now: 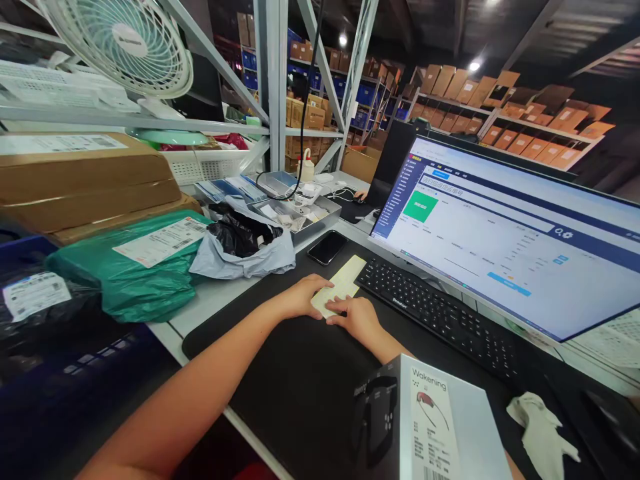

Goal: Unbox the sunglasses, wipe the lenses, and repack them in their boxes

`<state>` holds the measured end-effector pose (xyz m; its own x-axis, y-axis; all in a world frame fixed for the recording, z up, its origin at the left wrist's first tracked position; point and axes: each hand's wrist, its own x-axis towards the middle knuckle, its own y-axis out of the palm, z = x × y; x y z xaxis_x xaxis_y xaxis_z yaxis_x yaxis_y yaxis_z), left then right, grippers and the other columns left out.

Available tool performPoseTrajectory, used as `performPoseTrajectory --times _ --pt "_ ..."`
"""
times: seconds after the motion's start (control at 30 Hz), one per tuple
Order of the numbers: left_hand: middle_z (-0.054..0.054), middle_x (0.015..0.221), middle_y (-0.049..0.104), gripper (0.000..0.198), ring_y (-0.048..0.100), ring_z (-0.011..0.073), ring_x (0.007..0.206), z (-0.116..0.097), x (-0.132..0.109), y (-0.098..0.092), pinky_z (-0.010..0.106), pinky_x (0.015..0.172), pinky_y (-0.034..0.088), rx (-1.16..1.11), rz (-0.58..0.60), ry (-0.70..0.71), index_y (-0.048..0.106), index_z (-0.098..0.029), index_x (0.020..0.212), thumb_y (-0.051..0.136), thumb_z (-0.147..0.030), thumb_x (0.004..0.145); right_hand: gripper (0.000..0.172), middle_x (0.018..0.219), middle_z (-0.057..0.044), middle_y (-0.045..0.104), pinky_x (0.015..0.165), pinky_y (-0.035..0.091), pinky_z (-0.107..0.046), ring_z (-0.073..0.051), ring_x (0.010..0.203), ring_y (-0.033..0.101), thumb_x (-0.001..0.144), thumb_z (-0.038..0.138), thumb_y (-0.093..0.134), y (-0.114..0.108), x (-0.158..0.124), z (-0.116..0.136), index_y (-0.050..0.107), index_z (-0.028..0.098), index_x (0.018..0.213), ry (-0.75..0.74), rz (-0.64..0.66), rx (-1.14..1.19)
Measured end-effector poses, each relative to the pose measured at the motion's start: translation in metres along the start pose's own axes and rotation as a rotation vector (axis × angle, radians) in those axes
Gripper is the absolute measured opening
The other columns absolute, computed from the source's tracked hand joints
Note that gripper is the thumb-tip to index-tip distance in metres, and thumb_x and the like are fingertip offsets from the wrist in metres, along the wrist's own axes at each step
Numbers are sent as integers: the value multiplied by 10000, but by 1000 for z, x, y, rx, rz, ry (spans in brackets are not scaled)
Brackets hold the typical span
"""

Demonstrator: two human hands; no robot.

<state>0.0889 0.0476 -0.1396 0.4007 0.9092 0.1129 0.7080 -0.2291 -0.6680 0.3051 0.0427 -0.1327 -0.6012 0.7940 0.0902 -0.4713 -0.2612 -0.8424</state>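
A strip of pale yellow paper [349,277] lies on the black desk mat, its near end between my two hands. My left hand [304,297] grips the left side of that end with thumb and fingers. From the right, my right hand [359,320] has its fingertips closed on the same end, the fingers touching the paper. Just beyond my hands rests a dark phone [328,247], and a black keyboard [430,310] sits right of the strip. A grey-white box with a product label [434,420] stands at the near right.
A monitor [505,233] stands behind the keyboard. Left of the mat are a green wrapped parcel [135,260], brown boxes [85,180] and an opened grey bag [245,257]. Behind the bag is a tray of small items [320,223]. A white cloth [543,433] lies at the right.
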Motion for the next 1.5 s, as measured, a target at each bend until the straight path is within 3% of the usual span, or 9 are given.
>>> performPoseTrajectory --times 0.2,0.53,0.8,1.27,1.4,1.5 --pt "93 1258 559 806 617 266 999 10 4 2 396 848 542 -10 -21 -14 631 -233 1249 913 -286 497 255 1105 57 770 1170 398 -418 -220 1165 684 781 261 849 1 1 3 790 395 991 13 -24 13" --pt "86 1221 567 809 614 251 975 9 3 1 381 836 535 -21 -33 3 631 -232 1236 922 -268 482 168 1010 55 795 1179 378 -415 -214 1144 697 773 220 845 0 -3 15 807 354 866 78 -81 12" --pt "99 1235 564 821 618 258 980 4 3 0 382 835 536 -10 -23 -21 622 -213 1251 910 -267 484 204 1096 64 774 958 561 -339 -219 1138 703 790 230 817 0 -6 17 805 362 944 112 -111 22" --pt "96 1245 561 819 628 274 997 3 3 0 409 882 538 5 -23 -24 618 -212 1246 912 -258 482 135 1073 79 782 942 559 -363 -225 1079 727 811 211 783 2 -7 22 806 344 817 143 -149 28" --pt "87 1223 567 803 626 280 1015 3 2 2 408 882 540 14 -33 -25 615 -221 1240 911 -269 495 176 1164 57 755 945 564 -405 -253 1069 729 795 223 806 2 -8 23 807 341 925 154 -155 10" --pt "87 1215 565 816 624 282 1018 4 3 3 407 874 543 17 -37 -29 614 -216 1241 916 -262 485 213 1211 53 732 1067 493 -457 -260 1139 699 803 223 804 2 -8 23 800 357 968 129 -134 -3"
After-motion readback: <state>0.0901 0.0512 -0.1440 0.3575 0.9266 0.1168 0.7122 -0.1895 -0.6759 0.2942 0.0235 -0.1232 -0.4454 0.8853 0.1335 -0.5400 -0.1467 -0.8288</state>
